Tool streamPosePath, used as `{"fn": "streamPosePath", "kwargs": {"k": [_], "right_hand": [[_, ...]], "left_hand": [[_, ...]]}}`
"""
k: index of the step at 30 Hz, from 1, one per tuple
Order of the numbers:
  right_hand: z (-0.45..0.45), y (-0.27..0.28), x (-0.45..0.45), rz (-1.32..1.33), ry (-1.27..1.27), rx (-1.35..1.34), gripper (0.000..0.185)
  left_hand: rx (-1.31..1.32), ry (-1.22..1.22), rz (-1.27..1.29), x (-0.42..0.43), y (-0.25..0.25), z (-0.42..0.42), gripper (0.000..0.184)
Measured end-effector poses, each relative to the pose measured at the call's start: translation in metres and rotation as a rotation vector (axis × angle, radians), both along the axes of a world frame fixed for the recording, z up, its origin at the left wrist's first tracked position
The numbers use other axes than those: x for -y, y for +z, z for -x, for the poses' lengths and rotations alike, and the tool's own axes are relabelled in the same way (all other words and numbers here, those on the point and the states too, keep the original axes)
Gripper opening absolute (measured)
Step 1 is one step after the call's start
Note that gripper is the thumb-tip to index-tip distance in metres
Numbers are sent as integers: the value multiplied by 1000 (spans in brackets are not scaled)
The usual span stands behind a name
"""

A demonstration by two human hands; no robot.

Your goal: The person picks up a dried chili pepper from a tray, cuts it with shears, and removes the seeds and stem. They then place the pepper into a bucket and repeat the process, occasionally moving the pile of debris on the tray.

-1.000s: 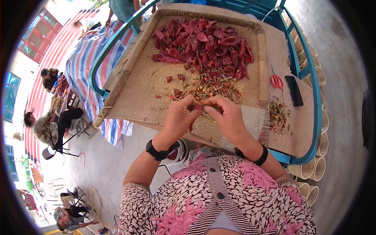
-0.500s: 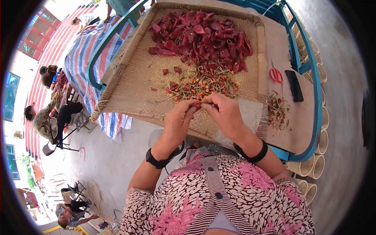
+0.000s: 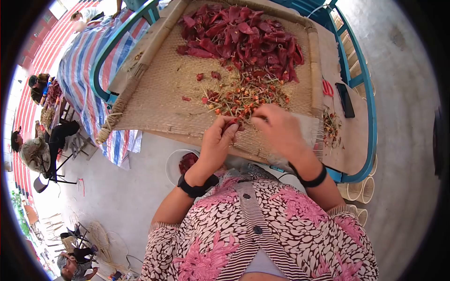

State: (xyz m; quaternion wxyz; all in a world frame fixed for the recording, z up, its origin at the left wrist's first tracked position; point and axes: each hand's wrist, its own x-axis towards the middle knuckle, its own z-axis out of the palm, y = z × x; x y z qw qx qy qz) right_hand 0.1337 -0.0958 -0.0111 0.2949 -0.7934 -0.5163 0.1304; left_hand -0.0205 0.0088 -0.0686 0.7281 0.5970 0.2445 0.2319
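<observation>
My left hand (image 3: 218, 140) is closed, pinching a dark red dried chili pepper (image 3: 230, 124) between thumb and fingers at the tray's near edge. Just to its right, my right hand (image 3: 282, 131) is slightly blurred, its fingers curled together over the pile of stems; whatever they hold cannot be made out. Pepper stems and caps (image 3: 248, 98) lie heaped beyond both hands. A large mound of dried red chili peppers (image 3: 241, 35) covers the far part of the woven tray (image 3: 157, 93), with pale seeds scattered around it.
Below the tray on the left stands a white bucket (image 3: 171, 164) with red peppers inside. Red scissors (image 3: 327, 87), a black phone (image 3: 345, 100) and loose stems (image 3: 332, 126) lie on the board at right. A blue metal rail (image 3: 370, 122) surrounds it. Other people sit at left.
My right hand has pulled away from the left and moved slightly right, over the stems. My left hand keeps the pepper. The view has shifted, showing more of the bucket.
</observation>
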Motion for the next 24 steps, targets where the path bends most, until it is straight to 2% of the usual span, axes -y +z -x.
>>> {"fn": "streamPosePath", "kwargs": {"k": [2, 5, 6, 8, 9, 14, 17, 20, 24], "right_hand": [[-41, -2, 29, 156, -151, 104, 26], [-49, -30, 43, 370, -94, 418, 29], [-44, -34, 41, 388, -89, 398, 30], [-36, -38, 36, 420, -78, 356, 30], [-62, -38, 54, 403, -53, 326, 28], [-83, -38, 71, 325, -16, 195, 20], [-79, -29, 70, 344, -111, 132, 20], [-68, -9, 69, 454, -259, 151, 29], [-59, 29, 56, 413, -216, 101, 36]], "left_hand": [[1, 2, 116, 8, -6, -18, 13], [25, 25, 111, -2, -15, -5, 14], [28, -11, 113, -6, -18, 0, 17], [20, -18, -50, -10, -19, 5, 20], [2, -12, -137, 9, -14, -19, 22], [6, -50, 46, 13, 8, -22, 22], [18, -47, 93, 5, 8, -17, 20], [27, -19, 97, 3, 12, -13, 19], [11, -2, 103, -2, 12, -8, 18]]}}
